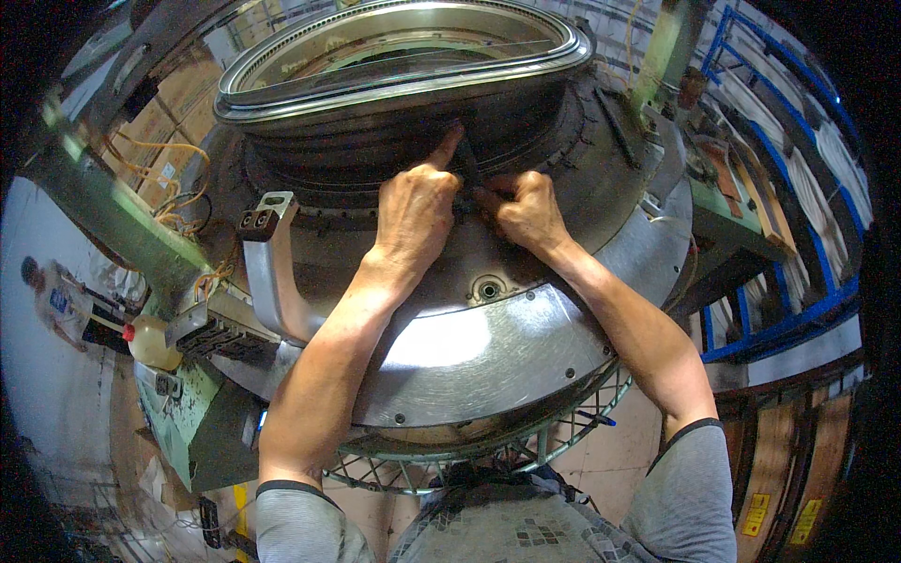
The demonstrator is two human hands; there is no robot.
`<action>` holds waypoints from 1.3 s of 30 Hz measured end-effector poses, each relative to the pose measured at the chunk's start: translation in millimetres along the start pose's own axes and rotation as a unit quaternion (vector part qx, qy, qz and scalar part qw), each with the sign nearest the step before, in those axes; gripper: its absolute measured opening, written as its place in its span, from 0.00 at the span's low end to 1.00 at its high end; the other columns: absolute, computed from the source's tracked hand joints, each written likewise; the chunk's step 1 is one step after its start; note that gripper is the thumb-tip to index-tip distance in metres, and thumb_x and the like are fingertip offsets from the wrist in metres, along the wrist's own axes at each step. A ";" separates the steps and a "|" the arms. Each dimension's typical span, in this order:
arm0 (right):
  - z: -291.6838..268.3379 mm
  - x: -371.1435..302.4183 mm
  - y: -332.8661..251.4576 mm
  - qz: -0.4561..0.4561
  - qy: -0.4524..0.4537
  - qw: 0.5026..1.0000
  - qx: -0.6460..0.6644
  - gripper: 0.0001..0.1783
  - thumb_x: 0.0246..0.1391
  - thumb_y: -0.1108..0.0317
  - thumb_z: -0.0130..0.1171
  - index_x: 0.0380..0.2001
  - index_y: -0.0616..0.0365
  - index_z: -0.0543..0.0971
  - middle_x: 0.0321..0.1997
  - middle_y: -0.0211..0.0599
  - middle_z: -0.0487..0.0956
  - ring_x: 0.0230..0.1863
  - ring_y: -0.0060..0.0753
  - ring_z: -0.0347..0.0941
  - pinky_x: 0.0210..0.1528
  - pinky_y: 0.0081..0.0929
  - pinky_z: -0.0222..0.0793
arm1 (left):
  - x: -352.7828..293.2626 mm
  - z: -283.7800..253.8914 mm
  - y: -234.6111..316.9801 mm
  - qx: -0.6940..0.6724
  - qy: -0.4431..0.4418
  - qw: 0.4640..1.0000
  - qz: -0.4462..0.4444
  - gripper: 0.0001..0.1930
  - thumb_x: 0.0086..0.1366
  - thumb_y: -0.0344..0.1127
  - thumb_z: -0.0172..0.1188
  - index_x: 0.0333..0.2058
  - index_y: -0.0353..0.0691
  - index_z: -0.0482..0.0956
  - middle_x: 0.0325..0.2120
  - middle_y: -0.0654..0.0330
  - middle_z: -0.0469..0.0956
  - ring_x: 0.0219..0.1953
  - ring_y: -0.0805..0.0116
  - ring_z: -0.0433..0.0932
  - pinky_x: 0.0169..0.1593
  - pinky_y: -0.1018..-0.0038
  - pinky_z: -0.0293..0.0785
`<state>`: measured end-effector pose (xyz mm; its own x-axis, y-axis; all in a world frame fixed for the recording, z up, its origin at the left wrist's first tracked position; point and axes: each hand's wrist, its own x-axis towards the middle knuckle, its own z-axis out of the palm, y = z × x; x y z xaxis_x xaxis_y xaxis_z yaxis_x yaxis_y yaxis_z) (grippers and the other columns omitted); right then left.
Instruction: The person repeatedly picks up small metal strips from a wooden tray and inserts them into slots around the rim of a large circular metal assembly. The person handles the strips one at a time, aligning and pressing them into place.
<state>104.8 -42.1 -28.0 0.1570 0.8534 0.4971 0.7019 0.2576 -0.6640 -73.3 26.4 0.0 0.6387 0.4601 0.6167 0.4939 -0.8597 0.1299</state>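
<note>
A large round machine, with a dark cylinder (375, 145) under a shiny toothed ring (404, 86), stands in front of me. My left hand (413, 214) is at the foot of the cylinder, index finger stretched up against its dark side and the other fingers curled in. Close beside it on the right, my right hand (527, 214) is closed, its fingertips bent toward a narrow dark piece (469, 161) between the hands. What either hand grips is hidden by the fingers and shadow. Below both hands lies the brushed metal plate (488, 347) of the machine's rim.
A curved metal bracket (272, 272) rises left of my left forearm. Green machine posts (131, 211) flank both sides, with loose yellow cables (178, 150). A dark bar (617, 129) lies on the machine at right. Blue racks (798, 314) stand far right; a person (61, 300) is far left.
</note>
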 end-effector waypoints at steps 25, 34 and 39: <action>27.3 -11.0 -5.3 0.003 0.039 0.995 -0.096 0.10 0.37 0.71 0.56 0.17 0.71 0.77 0.21 0.67 0.75 0.22 0.59 0.78 0.29 0.46 0.74 | 1.7 -27.2 1.3 0.131 -0.075 0.988 0.036 0.05 0.56 0.25 0.59 0.25 0.37 0.84 0.26 0.46 0.83 0.31 0.51 0.86 0.33 0.60 0.83; 60.7 51.4 23.5 0.001 0.206 0.970 -0.129 0.14 0.53 0.59 0.67 0.28 0.60 0.85 0.26 0.53 0.82 0.27 0.50 0.82 0.30 0.38 0.74 | 19.7 -33.7 -1.1 0.181 -0.045 0.982 0.012 0.05 0.53 0.23 0.58 0.23 0.35 0.82 0.24 0.46 0.81 0.29 0.47 0.84 0.32 0.56 0.82; 53.5 58.7 10.8 -0.029 0.226 0.970 -0.081 0.19 0.51 0.50 0.70 0.25 0.58 0.85 0.27 0.51 0.83 0.28 0.50 0.83 0.29 0.39 0.76 | 17.9 -31.4 -0.5 0.198 -0.038 0.979 -0.026 0.43 0.54 0.28 0.62 0.70 0.49 0.60 0.26 0.51 0.84 0.32 0.54 0.86 0.35 0.61 0.82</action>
<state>84.3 35.0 -35.9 0.3782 0.5440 0.7491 0.8122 0.1932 -0.5504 -80.7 28.1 35.4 0.6412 0.5292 0.5557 0.7071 -0.6887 -0.1601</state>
